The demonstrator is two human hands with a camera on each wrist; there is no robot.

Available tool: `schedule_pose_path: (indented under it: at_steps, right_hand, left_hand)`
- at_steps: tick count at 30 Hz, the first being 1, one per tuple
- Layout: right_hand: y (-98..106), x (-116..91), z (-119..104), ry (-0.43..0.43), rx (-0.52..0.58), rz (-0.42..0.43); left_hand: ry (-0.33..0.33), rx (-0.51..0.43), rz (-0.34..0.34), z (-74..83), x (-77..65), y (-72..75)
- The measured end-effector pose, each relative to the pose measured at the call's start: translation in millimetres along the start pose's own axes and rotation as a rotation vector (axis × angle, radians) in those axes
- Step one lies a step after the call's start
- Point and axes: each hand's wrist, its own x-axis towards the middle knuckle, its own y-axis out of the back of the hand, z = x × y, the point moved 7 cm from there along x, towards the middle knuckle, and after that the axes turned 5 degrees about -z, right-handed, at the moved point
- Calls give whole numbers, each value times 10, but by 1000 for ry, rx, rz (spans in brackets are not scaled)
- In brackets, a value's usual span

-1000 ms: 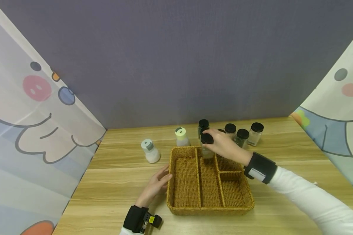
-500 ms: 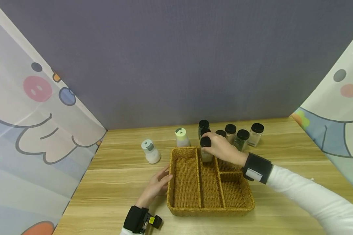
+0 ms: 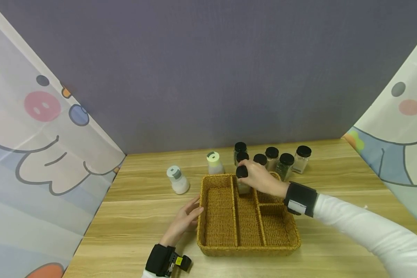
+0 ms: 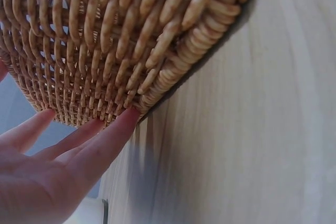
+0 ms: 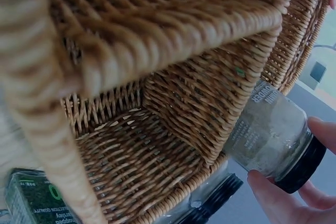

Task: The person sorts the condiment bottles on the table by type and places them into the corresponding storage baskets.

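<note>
A woven basket [image 3: 249, 251] with dividers sits on the table. My right hand [image 3: 262, 178] pinches a glass spice jar [image 3: 243, 188] by its black lid. That jar stands roughly upright at the back of the long middle compartment, its lower part inside. In the right wrist view, the jar [image 5: 270, 129] shows pale powder and white lettering; a divider hides its base. My left hand [image 3: 181, 223] rests against the basket's left side. Its fingers [image 4: 100, 153] are extended and touch the woven outer wall in the left wrist view.
Several black-lidded jars [image 3: 285, 166] stand behind the basket, two of them close beyond my right hand. A white shaker with a yellow-green top [image 3: 215, 164] and another with a pale blue top [image 3: 178, 181] stand at the back left. A grey wall [image 3: 208, 77] borders the table.
My right hand has brought the jar slightly toward me and down at the back of the middle compartment. My left hand and the basket look unmoved.
</note>
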Motion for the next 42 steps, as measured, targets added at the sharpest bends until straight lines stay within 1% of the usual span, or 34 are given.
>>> schedule_pose_path:
  at_steps: [9, 21, 26, 33, 38, 42]
  right_hand:
    - [-52, 5, -4, 36, 8, 11]
    - [-68, -14, 17, 35, -8, 7]
    - [-89, -10, 34, 16, -5, -11]
    - [-111, 15, 41, 1, -27, -15]
    - [-127, 32, 54, -32, -11, -38]
    - [-133, 47, 62, -49, -31, -45]
  left_hand:
    - [2, 1, -1, 0, -7, 1]
    - [7, 5, 2, -19, 1, 17]
    - [4, 0, -6, -32, 7, 18]
    - [-9, -2, -5, -34, 19, 18]
    - [-9, -8, -7, -31, 17, 14]
    - [-8, -21, -11, -22, 10, 10]
